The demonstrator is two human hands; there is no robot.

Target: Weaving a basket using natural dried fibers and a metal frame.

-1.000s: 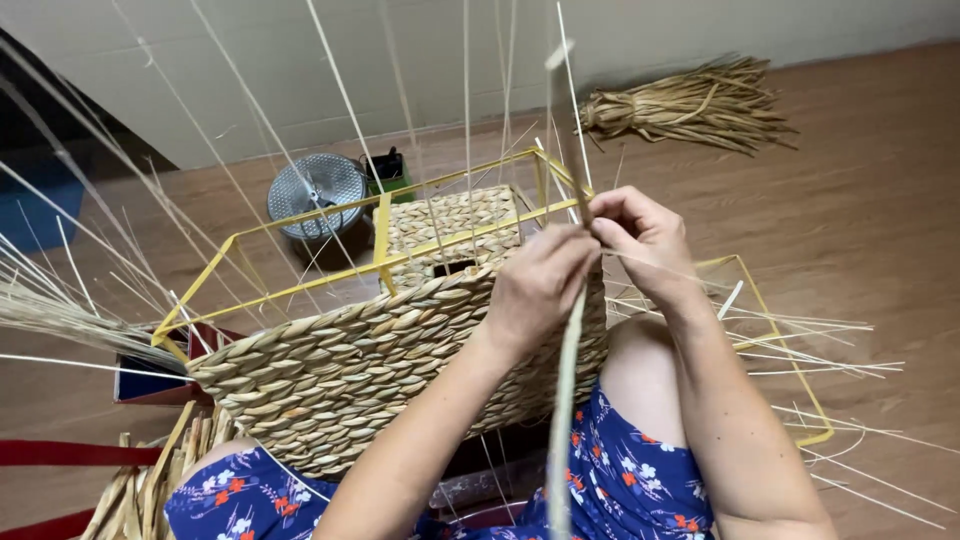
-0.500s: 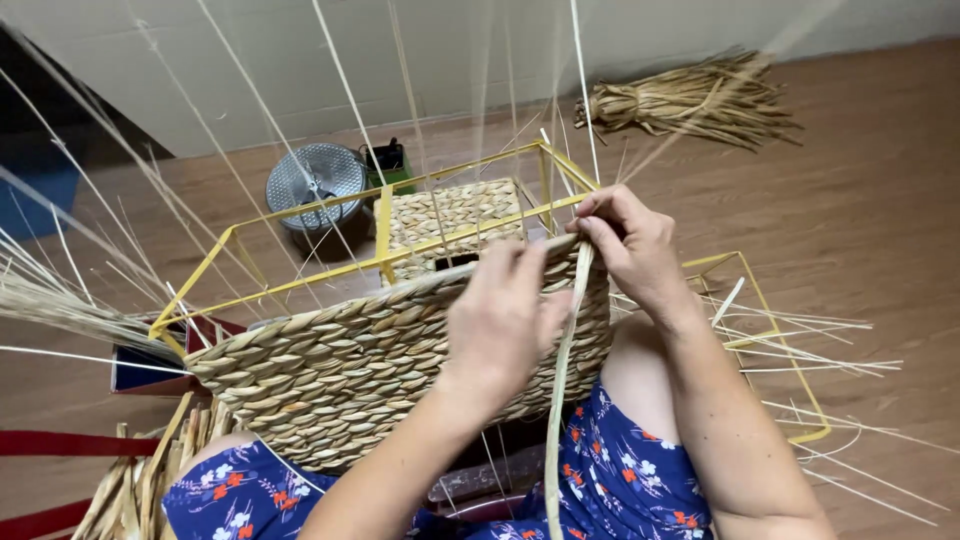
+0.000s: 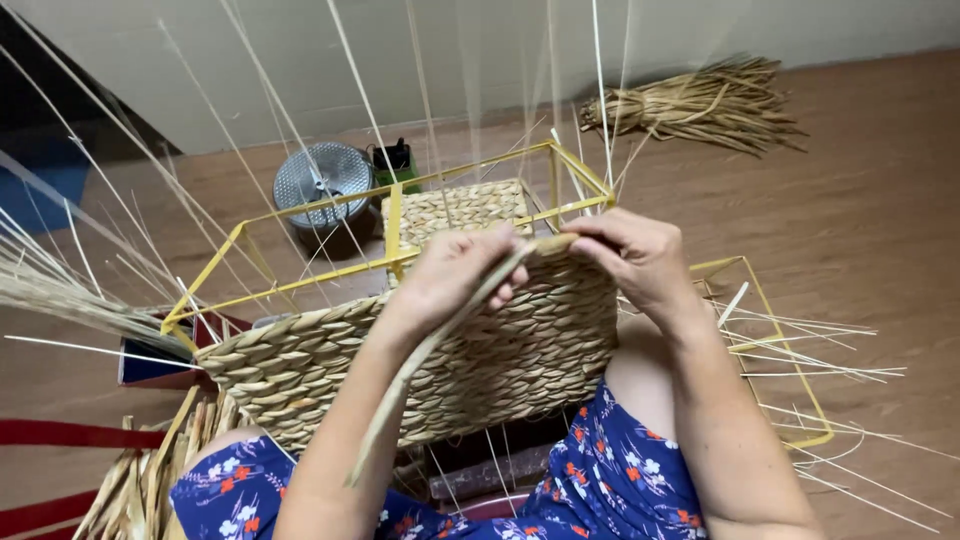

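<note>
A half-woven straw basket wall (image 3: 520, 350) sits on a yellow metal frame (image 3: 310, 285) between my knees. My left hand (image 3: 455, 275) is closed around a long pale straw strand (image 3: 420, 370) that runs down along my forearm. My right hand (image 3: 630, 255) pinches the same strand at the basket's top edge near the frame's right corner. Thin upright stakes (image 3: 600, 90) rise from the weave in front of me.
A bundle of dried straw (image 3: 700, 105) lies on the wooden floor at the far right. A small round fan (image 3: 322, 182) stands behind the frame. Loose straw (image 3: 60, 290) fans out at left, thin strands (image 3: 810, 345) at right. A second yellow frame (image 3: 790, 360) lies by my right knee.
The strand hung straight down below my right hand; now my left hand has taken it and laid it slanting across the basket's top edge. Both hands shifted slightly left.
</note>
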